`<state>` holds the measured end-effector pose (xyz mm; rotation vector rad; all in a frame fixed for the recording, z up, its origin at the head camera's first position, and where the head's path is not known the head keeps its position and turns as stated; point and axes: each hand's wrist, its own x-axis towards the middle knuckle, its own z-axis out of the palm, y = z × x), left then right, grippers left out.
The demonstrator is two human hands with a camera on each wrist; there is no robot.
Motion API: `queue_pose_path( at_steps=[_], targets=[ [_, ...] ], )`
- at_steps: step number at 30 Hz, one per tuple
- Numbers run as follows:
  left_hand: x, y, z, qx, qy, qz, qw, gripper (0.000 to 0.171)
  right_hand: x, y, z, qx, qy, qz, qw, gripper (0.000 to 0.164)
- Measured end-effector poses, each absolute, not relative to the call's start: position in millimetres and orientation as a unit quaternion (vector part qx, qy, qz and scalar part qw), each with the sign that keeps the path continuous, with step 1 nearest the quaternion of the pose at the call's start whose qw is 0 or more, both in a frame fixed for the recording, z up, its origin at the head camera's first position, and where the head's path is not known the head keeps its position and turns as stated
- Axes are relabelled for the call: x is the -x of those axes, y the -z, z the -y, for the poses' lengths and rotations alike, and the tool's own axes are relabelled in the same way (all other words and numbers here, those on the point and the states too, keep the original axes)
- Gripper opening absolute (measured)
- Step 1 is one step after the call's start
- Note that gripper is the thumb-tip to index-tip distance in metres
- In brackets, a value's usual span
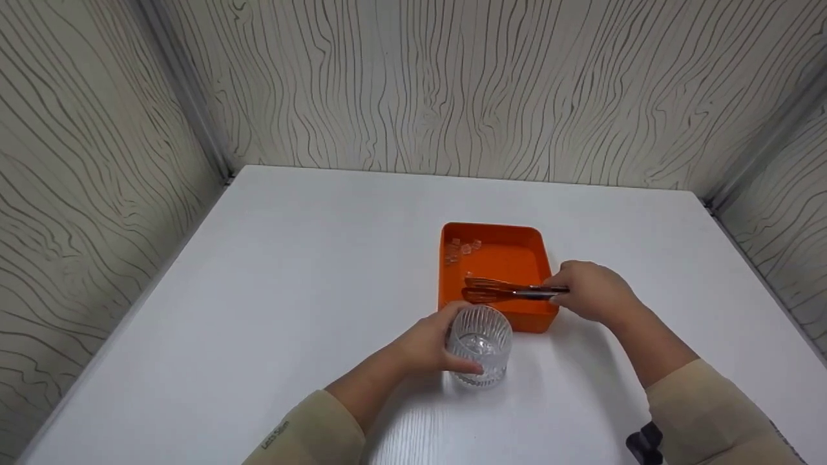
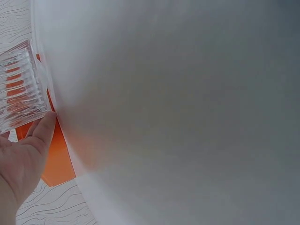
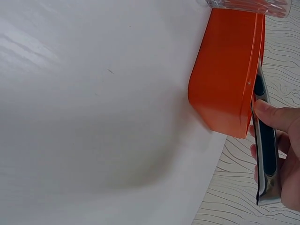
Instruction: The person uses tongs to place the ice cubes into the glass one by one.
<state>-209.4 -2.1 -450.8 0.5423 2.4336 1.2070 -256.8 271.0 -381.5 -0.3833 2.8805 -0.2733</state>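
My left hand point(image 1: 421, 343) grips a clear ribbed glass tumbler point(image 1: 483, 355), thumb across its near side, right by the front of an orange tray point(image 1: 546, 316). The left wrist view shows the ribbed glass point(image 2: 18, 89) above the fingers. In my right hand point(image 1: 596, 294) is a pair of metal tongs point(image 1: 533, 294), held by the handles at the tray's right side. Their slotted heads point left over the tray, just behind the glass rim. In the right wrist view, thumb and fingers pinch the dark-inlaid tong handle point(image 3: 268, 150). Several small clear cubes point(image 1: 466, 248) lie along the tray's far left.
The white table point(image 1: 310, 258) extends on all sides of the tray. Wood-grain patterned panels point(image 1: 426, 84) stand behind it and at both sides. A small black object point(image 1: 645, 444) shows beside the right sleeve at the bottom edge.
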Motion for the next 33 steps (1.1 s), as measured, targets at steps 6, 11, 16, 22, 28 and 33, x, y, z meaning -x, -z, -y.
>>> queue_pose_path(
  at_steps=[6, 11, 16, 22, 28, 33],
  targets=[
    [209.4, 450.5, 2.9, -0.199, -0.431, -0.862, 0.18, 0.085, 255.1, 381.9, -269.2, 0.144, 0.072, -0.983, 0.083, 0.019],
    [209.2, 450.1, 1.4, -0.201, -0.431, -0.861, 0.179, 0.085, 254.7, 383.5, -268.8, 0.146, 0.063, -0.985, 0.071, 0.017],
    [209.2, 450.0, 1.0, -0.199, -0.434, -0.86, 0.181, 0.084, 255.7, 382.6, -270.8, 0.138, 0.073, -0.985, 0.078, 0.017],
    [209.0, 450.5, 1.4, -0.2, -0.438, -0.857, 0.183, 0.084, 256.5, 374.1, -275.2, 0.134, 0.08, -0.985, 0.073, 0.017],
    [209.1, 451.7, 1.3, -0.197, -0.441, -0.856, 0.184, 0.084, 256.9, 363.5, -279.4, 0.14, 0.077, -0.985, 0.061, 0.015],
    [208.7, 451.1, 1.0, -0.191, -0.44, -0.857, 0.186, 0.083, 255.0, 356.4, -283.2, 0.14, 0.08, -0.985, 0.059, 0.017]
  ],
)
